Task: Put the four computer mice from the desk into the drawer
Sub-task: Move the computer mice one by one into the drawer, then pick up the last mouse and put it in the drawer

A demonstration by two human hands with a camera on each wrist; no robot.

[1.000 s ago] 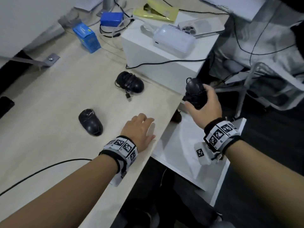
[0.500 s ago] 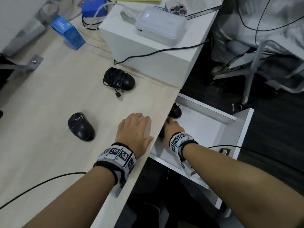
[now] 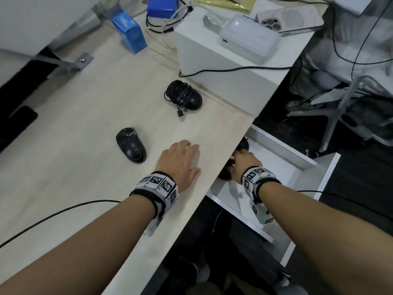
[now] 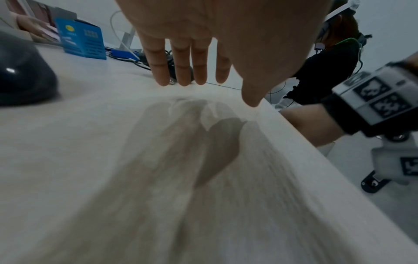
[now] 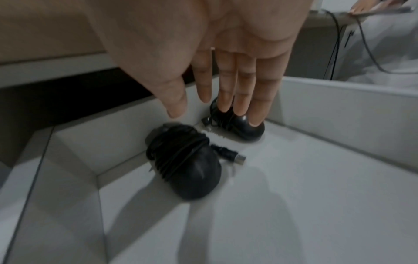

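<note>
Two black mice lie on the wooden desk (image 3: 85,116): one wrapped in its cable (image 3: 184,94) by the white box, and a plain one (image 3: 130,144) left of my left hand (image 3: 182,154). That hand rests flat on the desk near its edge, fingers straight. The white drawer (image 3: 282,150) is pulled out below the desk. Inside it lie a cable-wrapped mouse (image 5: 187,160) and a second mouse (image 5: 244,128) at the back corner. My right hand (image 5: 203,110) hovers just above them with straight fingers, holding nothing.
A white box (image 3: 223,67) at the back of the desk carries a white power bank (image 3: 248,39) and a phone (image 3: 289,20). A blue carton (image 3: 129,35) stands farther back. A black cable (image 3: 53,213) crosses the near desk. A chair base (image 3: 340,107) stands beyond the drawer.
My right hand carried the cable-wrapped mouse from above the desk edge down into the drawer and let go of it. The left hand stayed flat on the desk.
</note>
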